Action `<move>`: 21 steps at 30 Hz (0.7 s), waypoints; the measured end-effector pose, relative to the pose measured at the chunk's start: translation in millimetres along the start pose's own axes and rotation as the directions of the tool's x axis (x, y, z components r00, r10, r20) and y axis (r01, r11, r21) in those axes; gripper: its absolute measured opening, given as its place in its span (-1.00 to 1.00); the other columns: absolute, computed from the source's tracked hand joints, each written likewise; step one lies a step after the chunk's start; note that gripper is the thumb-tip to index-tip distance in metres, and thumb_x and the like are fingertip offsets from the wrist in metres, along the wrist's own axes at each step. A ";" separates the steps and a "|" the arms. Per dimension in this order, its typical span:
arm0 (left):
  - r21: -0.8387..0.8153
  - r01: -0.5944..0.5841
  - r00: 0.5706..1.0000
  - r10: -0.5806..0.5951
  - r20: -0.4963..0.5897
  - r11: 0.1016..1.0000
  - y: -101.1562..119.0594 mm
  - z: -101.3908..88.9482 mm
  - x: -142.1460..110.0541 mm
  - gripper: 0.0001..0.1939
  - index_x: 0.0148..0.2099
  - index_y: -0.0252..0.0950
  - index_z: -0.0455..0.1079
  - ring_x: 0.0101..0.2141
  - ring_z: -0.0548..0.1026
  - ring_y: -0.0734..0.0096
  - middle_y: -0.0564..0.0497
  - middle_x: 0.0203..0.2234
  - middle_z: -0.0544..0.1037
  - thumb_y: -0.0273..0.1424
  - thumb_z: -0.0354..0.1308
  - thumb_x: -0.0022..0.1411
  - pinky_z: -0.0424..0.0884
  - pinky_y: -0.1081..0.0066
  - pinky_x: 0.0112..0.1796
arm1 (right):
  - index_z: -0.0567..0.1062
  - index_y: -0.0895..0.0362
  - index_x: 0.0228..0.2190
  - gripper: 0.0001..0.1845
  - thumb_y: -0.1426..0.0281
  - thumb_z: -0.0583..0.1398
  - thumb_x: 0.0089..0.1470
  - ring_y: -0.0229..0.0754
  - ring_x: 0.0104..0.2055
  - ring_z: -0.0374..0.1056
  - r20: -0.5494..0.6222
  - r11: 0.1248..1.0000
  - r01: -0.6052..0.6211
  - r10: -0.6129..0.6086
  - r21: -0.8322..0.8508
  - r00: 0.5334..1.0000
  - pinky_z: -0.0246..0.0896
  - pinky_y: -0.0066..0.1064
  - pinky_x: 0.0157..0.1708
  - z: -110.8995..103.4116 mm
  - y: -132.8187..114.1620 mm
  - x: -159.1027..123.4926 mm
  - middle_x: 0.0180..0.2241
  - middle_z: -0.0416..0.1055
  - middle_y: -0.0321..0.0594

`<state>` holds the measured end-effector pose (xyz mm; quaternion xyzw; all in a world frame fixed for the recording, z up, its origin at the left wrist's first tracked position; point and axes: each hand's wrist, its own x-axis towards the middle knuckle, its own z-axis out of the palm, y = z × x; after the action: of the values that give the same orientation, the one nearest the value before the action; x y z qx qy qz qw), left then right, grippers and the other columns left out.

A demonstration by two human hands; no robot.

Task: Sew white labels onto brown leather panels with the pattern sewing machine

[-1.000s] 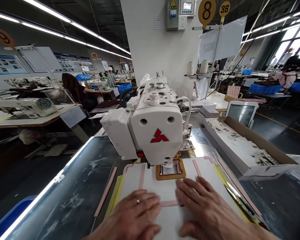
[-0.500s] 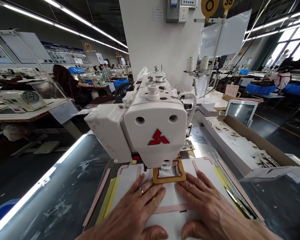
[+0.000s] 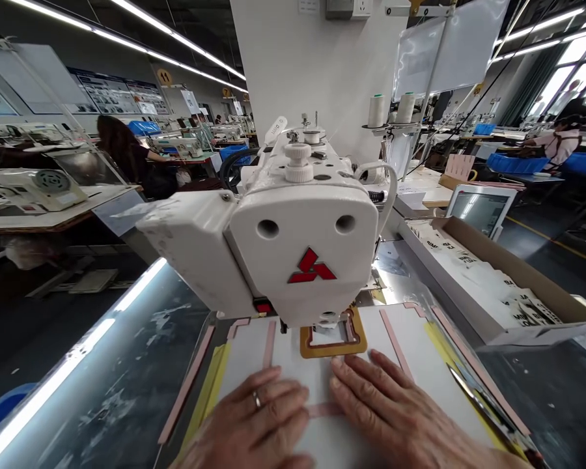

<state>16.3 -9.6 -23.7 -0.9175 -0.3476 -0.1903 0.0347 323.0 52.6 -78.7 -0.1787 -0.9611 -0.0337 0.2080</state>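
A white sheet (image 3: 247, 352) with pink strips lies under the head of a white sewing machine (image 3: 303, 260) bearing a red emblem. Beneath the needle area sits a brass-coloured rectangular clamp frame (image 3: 356, 335). My right hand (image 3: 390, 407) lies flat on the sheet, fingers stretched, just in front of the frame's right corner. To its left, my left hand (image 3: 258, 420) is over the sheet with fingers extended, slightly blurred and back from the frame; whether it touches the sheet I cannot tell. Neither hand holds anything. The needle is hidden behind the machine head.
Metal scissors (image 3: 473, 391) lie right of the sheet, by a yellow strip (image 3: 439, 348). A cardboard box (image 3: 512, 267) of white labelled pieces stands at the right, near a tablet-like screen (image 3: 481, 208). Thread cones (image 3: 377, 111) stand behind. Other people sit at machines further off.
My left hand has drawn back from the frame towards me and left. My right hand has shifted slightly left and back. The camera has tilted down and moved closer.
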 end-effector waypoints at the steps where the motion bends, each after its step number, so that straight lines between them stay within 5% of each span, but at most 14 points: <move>1: 0.037 0.082 0.996 -0.081 -0.021 0.996 -3.2 1.7 -1.8 -0.72 0.19 -0.27 0.47 0.16 0.57 0.26 -0.07 0.13 0.62 -0.41 0.14 0.49 0.29 0.29 0.38 | 0.08 0.25 0.49 -0.22 0.03 0.02 0.50 0.10 0.48 0.10 -0.002 1.000 0.000 0.000 0.004 1.000 0.00 0.06 0.45 -0.1 0.1 1.0 0.44 0.15 0.03; 4: 0.113 0.309 0.951 -0.307 -0.035 0.944 -18.6 10.3 -1.5 -0.48 0.40 -0.29 0.32 0.26 0.48 0.06 -0.16 0.28 0.49 -0.26 0.18 0.50 0.43 0.17 0.29 | 0.11 0.25 0.48 -0.09 -0.13 0.04 0.43 0.12 0.43 0.22 -0.068 0.998 -0.043 0.045 0.040 0.997 -0.02 0.04 0.46 1.6 -1.1 1.7 0.38 0.28 0.07; 7: 0.066 0.390 0.917 -0.394 0.065 0.918 -34.2 16.4 9.4 -0.30 0.54 -0.20 0.09 0.33 0.39 -0.06 -0.16 0.39 0.35 -0.12 0.16 0.51 0.45 0.03 0.27 | 0.19 0.22 0.45 0.03 -0.28 0.08 0.31 0.18 0.32 0.37 -0.133 0.991 -0.119 0.127 0.064 0.983 0.05 0.10 0.43 6.5 -3.9 1.9 0.30 0.41 0.11; 11: -0.023 0.350 0.930 -0.344 0.132 0.937 -41.8 12.8 22.2 -0.29 0.58 -0.10 -0.01 0.39 0.28 -0.04 -0.09 0.44 0.27 -0.18 0.14 0.53 0.36 -0.01 0.32 | 0.24 0.20 0.43 0.01 -0.28 0.10 0.29 0.23 0.32 0.36 -0.094 0.992 -0.104 0.111 0.073 0.989 0.08 0.15 0.40 2.1 -3.5 8.1 0.31 0.38 0.10; 16: 0.026 0.281 0.941 -0.280 0.188 0.959 -26.6 8.3 2.2 -0.23 0.61 -0.13 -0.26 0.42 0.24 0.06 -0.07 0.44 0.24 -0.18 0.06 0.60 0.23 0.00 0.39 | 0.41 0.16 0.31 -0.25 -0.13 0.11 0.40 0.05 0.27 0.43 0.064 0.985 0.073 -0.083 0.156 0.994 0.16 -0.07 0.40 -43.4 -2.7 23.3 0.25 0.49 -0.12; 21: 0.058 0.142 0.973 -0.150 0.174 0.988 -6.5 -3.7 -13.6 -0.42 0.52 -0.09 0.15 0.40 0.27 0.17 0.03 0.40 0.32 -0.17 0.12 0.57 0.12 0.09 0.44 | 0.53 0.16 0.19 -0.46 0.04 0.14 0.46 -0.08 0.16 0.53 0.037 0.984 -0.070 0.065 0.162 0.997 0.29 -0.21 0.34 -72.2 -17.4 29.9 0.14 0.58 -0.10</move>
<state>1.6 -13.9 -25.8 -0.9017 -0.4201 -0.1017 0.0100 319.4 36.2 -0.3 -0.1942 -0.9571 0.0550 0.2079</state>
